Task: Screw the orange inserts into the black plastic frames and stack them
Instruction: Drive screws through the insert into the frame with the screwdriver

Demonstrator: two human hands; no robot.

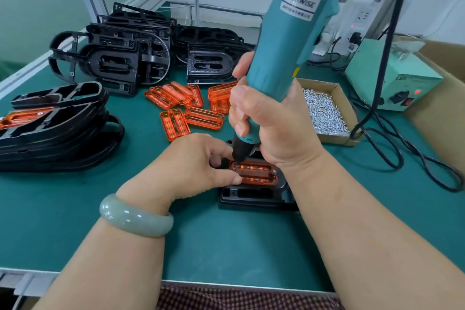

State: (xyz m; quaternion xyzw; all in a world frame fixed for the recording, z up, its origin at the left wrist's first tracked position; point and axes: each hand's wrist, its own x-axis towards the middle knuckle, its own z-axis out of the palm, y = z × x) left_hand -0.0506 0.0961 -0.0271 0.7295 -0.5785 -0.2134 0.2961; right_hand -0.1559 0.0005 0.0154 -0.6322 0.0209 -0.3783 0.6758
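Nearest, both forearms are reaching forward over the green table (176, 246), a pale bangle (136, 216) circling the left wrist. The left hand (198, 161) is lying knuckles-up, thumb and curled fingers pinching the left end of the orange insert (256, 175), which is sitting in the black frame (251, 197) flat on the table. The right hand (271, 123) is gripping the electric screwdriver (297, 33) nearly upright, its tip pressing at the insert's far left corner. Beyond, loose inserts (186, 108) are lying between a stack of frames (50, 131) and a screw box (324, 111).
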